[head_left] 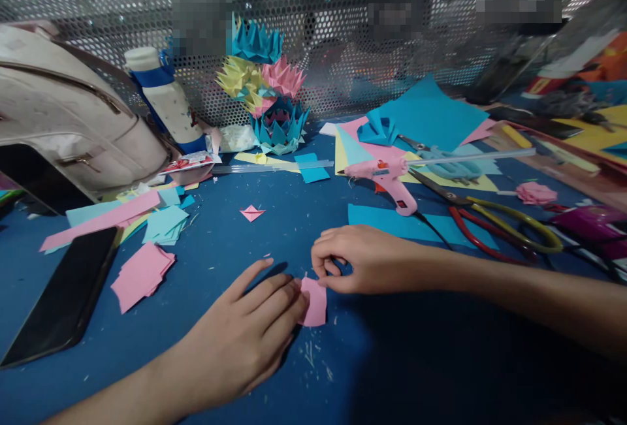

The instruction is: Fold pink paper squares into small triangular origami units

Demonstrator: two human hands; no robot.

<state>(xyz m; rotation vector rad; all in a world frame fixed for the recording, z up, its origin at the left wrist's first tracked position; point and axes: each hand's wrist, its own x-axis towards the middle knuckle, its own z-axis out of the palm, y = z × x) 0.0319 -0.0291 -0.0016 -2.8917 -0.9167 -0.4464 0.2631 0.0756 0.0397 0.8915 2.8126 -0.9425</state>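
A small pink paper square (316, 304) lies on the blue table, one edge under the fingertips of my left hand (249, 327). That hand is flat, its fingers stretched out and the index finger lifted apart. My right hand (355, 258) is curled, thumb and finger pinched at the upper right corner of the square. Farther back lies a small folded pink paper piece (251, 213). A stack of pink paper squares (142, 276) is to the left of my hands, and light-blue paper squares (165, 222) lie just behind it.
Behind my right hand are a pink glue gun (385, 177), red-and-yellow-handled scissors (470, 203) and a blue paper strip (416, 224). Folded paper flowers (279, 121) stand by the perforated metal panel (333, 79). On the left are a phone (63, 298), a bottle (169, 98) and a white bag (63, 111).
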